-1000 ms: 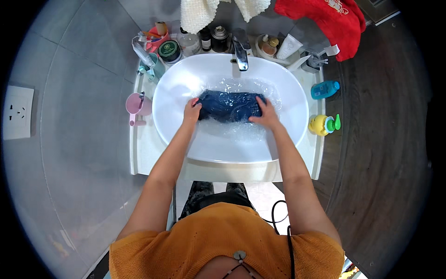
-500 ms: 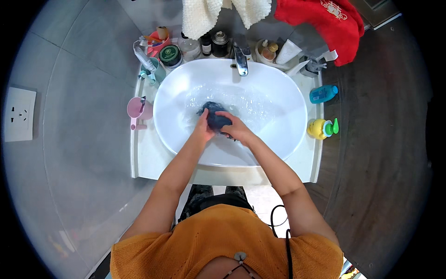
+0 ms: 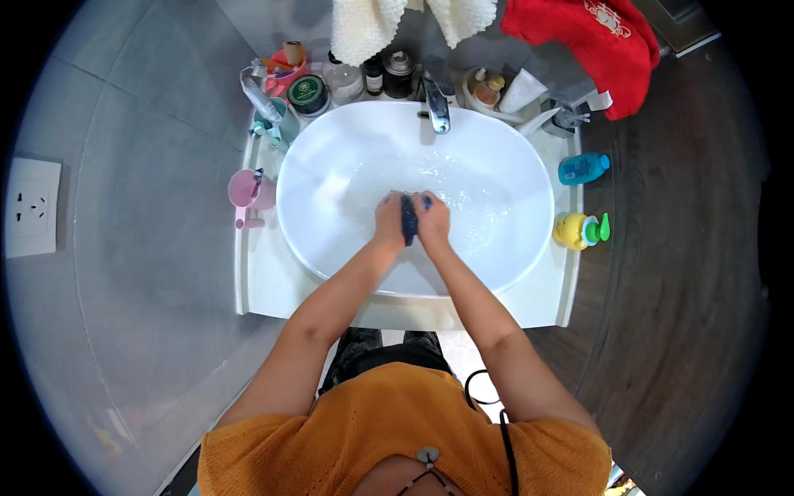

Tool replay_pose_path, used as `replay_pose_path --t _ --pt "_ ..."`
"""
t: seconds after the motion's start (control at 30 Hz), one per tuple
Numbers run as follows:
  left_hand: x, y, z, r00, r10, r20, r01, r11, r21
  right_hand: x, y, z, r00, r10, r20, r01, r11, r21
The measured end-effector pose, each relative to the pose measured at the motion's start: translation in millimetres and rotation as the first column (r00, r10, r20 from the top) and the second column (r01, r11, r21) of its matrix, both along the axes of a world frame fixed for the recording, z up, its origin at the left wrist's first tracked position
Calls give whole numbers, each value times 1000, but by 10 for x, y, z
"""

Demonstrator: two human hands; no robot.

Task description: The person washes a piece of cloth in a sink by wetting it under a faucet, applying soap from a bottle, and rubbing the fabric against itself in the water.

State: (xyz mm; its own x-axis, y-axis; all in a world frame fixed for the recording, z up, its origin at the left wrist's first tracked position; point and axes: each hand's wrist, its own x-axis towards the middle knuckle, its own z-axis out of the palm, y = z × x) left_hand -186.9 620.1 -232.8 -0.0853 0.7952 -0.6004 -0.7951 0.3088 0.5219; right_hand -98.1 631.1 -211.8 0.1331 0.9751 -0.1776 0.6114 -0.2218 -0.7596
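A white oval washbasin (image 3: 322, 240) has rippling water in its bowl. Over its middle, both hands squeeze a bunched-up dark blue cloth (image 3: 408, 220). My left hand (image 3: 389, 220) is closed round the cloth's left side. From the right, my right hand (image 3: 432, 218) grips it, with a bit of blue showing between the fingers. Most of the cloth is hidden inside the hands, so its exact kind cannot be told. The chrome faucet (image 3: 437, 107) stands at the basin's far rim, beyond the hands.
Left of the basin is a pink cup (image 3: 243, 190). On the right stand a blue bottle (image 3: 584, 169) and a yellow pump bottle (image 3: 572, 231). Jars, cups and tubes line the back ledge. A white towel (image 3: 364, 29) and a red cloth (image 3: 571, 33) hang above.
The cloth was spread loosely in the water between open-fingered hands. Now both hands have drawn together and slightly right, squeezing it into a tight bundle. The water is calmer.
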Motion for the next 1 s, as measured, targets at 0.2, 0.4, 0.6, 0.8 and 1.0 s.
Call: replay_pose_path --t 0.2,0.4,0.6,0.8,1.0 --pt "-14 -29 305 700 -300 -648 312 945 -101 597 163 -129 971 230 65 -220 967 -131" --pt "-822 80 -49 468 -238 -851 272 955 -118 1222 337 -54 964 -112 -239 37 954 -298" --pt "-816 -75 -76 -278 26 -960 575 805 -144 1227 208 -298 890 191 413 -318 910 264" --pt "-501 -91 -144 -530 -24 -848 657 620 -428 859 105 -338 822 249 513 -377 912 160" --pt "-758 1 -236 -325 -172 -930 657 667 -353 1187 221 -297 757 355 548 -446 894 37"
